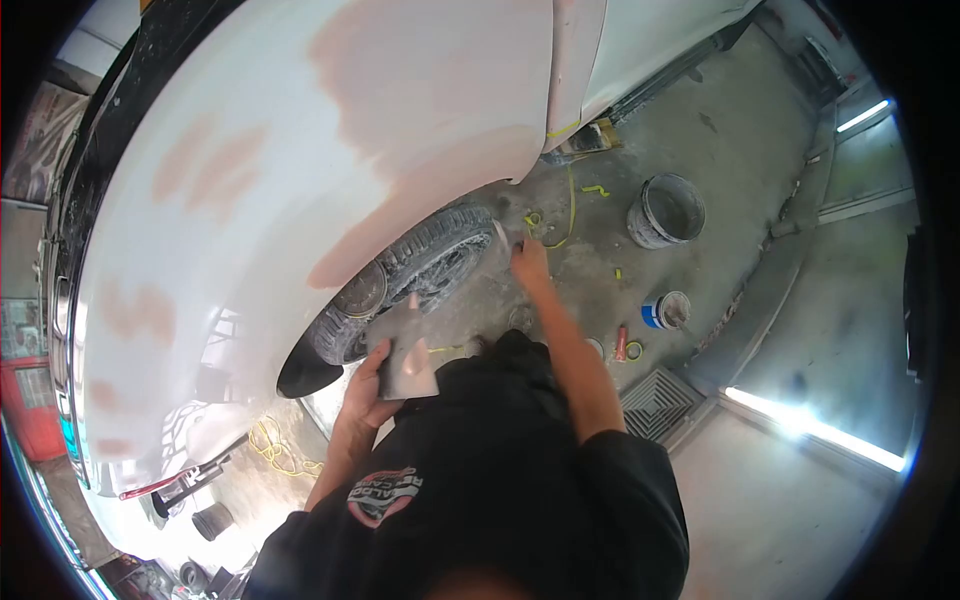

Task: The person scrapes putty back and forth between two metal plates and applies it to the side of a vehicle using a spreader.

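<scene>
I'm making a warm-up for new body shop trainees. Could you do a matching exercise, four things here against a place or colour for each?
Things
1. Flat plate
2. Car panel
3. Wheel
4. Small tub

Places and colours
A. White with pinkish patches
B. On the floor, with blue on its side
C. In the fingers of the left hand
D. Under the curved arch of the bodywork

Right pairs: 1-C, 2-A, 3-D, 4-B

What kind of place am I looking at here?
Probably a car body repair shop: a white car panel with pinkish filler-like patches, and tubs on the grimy floor.
</scene>
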The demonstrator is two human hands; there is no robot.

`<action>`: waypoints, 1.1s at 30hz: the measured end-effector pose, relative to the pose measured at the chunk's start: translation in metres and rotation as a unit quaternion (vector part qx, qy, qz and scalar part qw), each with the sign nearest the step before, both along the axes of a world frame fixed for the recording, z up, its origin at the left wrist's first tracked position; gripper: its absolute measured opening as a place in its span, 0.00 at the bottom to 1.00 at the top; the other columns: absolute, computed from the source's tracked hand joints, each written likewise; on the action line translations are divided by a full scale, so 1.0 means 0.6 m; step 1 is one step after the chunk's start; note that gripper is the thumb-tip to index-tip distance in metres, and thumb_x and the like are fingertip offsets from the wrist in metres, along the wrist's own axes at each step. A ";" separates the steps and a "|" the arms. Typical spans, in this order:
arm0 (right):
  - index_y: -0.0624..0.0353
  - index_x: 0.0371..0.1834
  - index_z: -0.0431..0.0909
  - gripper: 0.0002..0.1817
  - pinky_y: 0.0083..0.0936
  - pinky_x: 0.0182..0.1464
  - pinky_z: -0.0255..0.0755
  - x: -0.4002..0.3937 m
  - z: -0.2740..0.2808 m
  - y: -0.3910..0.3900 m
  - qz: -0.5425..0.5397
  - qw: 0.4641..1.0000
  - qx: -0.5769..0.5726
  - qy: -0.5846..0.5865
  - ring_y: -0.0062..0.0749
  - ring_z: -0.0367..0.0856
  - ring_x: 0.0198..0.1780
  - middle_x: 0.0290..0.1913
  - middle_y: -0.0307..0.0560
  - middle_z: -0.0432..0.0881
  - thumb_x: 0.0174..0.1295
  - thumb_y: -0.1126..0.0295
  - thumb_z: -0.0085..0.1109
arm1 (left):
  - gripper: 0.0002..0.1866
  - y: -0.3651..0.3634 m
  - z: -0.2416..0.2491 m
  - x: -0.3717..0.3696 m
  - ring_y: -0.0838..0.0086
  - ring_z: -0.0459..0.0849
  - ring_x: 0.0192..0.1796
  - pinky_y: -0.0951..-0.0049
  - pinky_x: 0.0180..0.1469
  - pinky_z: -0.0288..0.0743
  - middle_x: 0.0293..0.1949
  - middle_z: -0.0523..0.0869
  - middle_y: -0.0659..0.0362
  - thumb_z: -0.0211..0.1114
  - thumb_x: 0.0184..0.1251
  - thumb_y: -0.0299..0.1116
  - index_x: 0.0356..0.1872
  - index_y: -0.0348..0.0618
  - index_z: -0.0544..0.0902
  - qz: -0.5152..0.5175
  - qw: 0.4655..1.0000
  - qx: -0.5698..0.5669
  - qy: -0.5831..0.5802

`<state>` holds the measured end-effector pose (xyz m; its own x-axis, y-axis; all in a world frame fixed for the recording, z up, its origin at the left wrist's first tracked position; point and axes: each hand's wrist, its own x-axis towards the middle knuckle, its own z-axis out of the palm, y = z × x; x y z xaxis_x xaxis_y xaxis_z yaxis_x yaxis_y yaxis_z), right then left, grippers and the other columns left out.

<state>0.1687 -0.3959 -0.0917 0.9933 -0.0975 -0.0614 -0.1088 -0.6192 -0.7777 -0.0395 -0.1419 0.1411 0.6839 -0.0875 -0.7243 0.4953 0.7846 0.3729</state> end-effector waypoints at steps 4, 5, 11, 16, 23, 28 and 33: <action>0.53 0.48 0.84 0.13 0.46 0.54 0.77 0.092 0.085 -0.045 0.161 0.947 -0.278 0.020 0.50 0.85 0.52 0.48 0.52 0.85 0.64 0.70 0.53 | 0.22 0.043 -0.001 -0.052 0.61 0.82 0.59 0.54 0.65 0.75 0.57 0.84 0.54 0.62 0.74 0.42 0.63 0.42 0.75 0.057 0.998 0.003 0.002; 0.53 0.48 0.85 0.13 0.47 0.53 0.78 0.120 0.090 -0.058 0.181 0.932 -0.311 0.039 0.50 0.85 0.51 0.48 0.52 0.85 0.64 0.72 0.53 | 0.22 0.049 -0.001 -0.061 0.61 0.83 0.58 0.54 0.64 0.76 0.56 0.84 0.54 0.63 0.73 0.42 0.62 0.42 0.77 0.069 0.998 0.006 0.004; 0.52 0.44 0.85 0.11 0.45 0.49 0.80 0.215 0.086 -0.067 0.213 0.902 -0.376 -0.014 0.50 0.86 0.49 0.48 0.49 0.85 0.63 0.72 0.54 | 0.21 0.055 0.010 -0.080 0.62 0.83 0.58 0.57 0.64 0.76 0.55 0.85 0.55 0.61 0.75 0.41 0.62 0.42 0.77 0.124 0.992 0.008 0.017; 0.55 0.40 0.84 0.10 0.45 0.44 0.80 0.214 0.121 -0.008 0.194 0.906 -0.359 -0.110 0.48 0.88 0.43 0.45 0.49 0.84 0.65 0.69 0.52 | 0.21 0.061 0.004 -0.088 0.62 0.83 0.58 0.58 0.64 0.76 0.56 0.84 0.55 0.61 0.75 0.41 0.63 0.42 0.76 0.125 0.992 0.004 0.003; 0.54 0.39 0.83 0.09 0.48 0.39 0.77 0.072 0.262 0.108 0.259 0.894 -0.287 -0.227 0.50 0.85 0.37 0.40 0.48 0.82 0.58 0.71 0.54 | 0.21 0.067 -0.022 -0.090 0.62 0.83 0.58 0.57 0.64 0.76 0.57 0.84 0.54 0.60 0.76 0.41 0.64 0.43 0.75 0.141 0.989 -0.030 0.017; 0.56 0.40 0.81 0.10 0.41 0.44 0.74 -0.086 0.363 0.250 0.302 0.856 -0.299 -0.295 0.43 0.81 0.44 0.38 0.46 0.78 0.57 0.71 0.54 | 0.20 0.072 -0.033 -0.098 0.62 0.83 0.57 0.57 0.64 0.75 0.56 0.83 0.54 0.55 0.79 0.42 0.62 0.41 0.75 0.155 0.987 -0.037 0.014; 0.61 0.41 0.81 0.10 0.44 0.45 0.75 -0.141 0.328 0.269 0.365 0.886 -0.195 -0.209 0.49 0.83 0.43 0.38 0.51 0.80 0.59 0.71 0.55 | 0.20 0.081 -0.030 -0.111 0.62 0.82 0.58 0.57 0.64 0.74 0.56 0.83 0.54 0.55 0.79 0.42 0.62 0.41 0.75 0.164 0.985 -0.052 -0.002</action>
<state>0.0843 -0.2343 0.1053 0.7283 0.6476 0.2242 0.6787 -0.6364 -0.3665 -0.1058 -0.0933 0.1232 0.6903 0.0658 -0.7206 0.2068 0.9364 0.2835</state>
